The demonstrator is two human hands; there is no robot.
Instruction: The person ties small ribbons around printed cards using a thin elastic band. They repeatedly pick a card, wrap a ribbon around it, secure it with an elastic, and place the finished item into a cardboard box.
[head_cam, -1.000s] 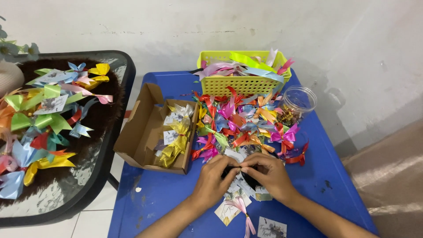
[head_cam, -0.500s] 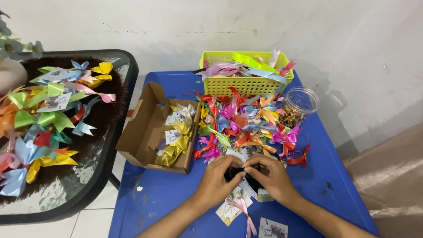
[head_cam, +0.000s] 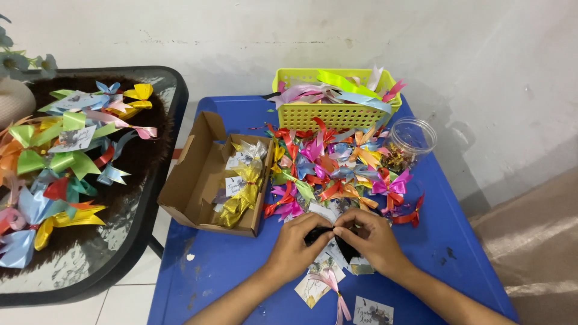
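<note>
Black ribbon bow (head_cam: 328, 236), small and dark, sits pinched between both hands low on the blue plastic bench (head_cam: 229, 271). The left hand (head_cam: 299, 242) has its fingertips closed on the bow's left end, and the right hand (head_cam: 368, 236) has its fingers closed on the right end, so the two hands meet over it. Under them lie printed paper cards (head_cam: 313, 286) with a pink ribbon. Just beyond is a heap of coloured ribbon bows (head_cam: 337, 168), with an open cardboard box (head_cam: 198, 174) of gold bows on the left, a yellow plastic basket (head_cam: 334, 114) behind, and a clear jar (head_cam: 412, 141) on the right.
</note>
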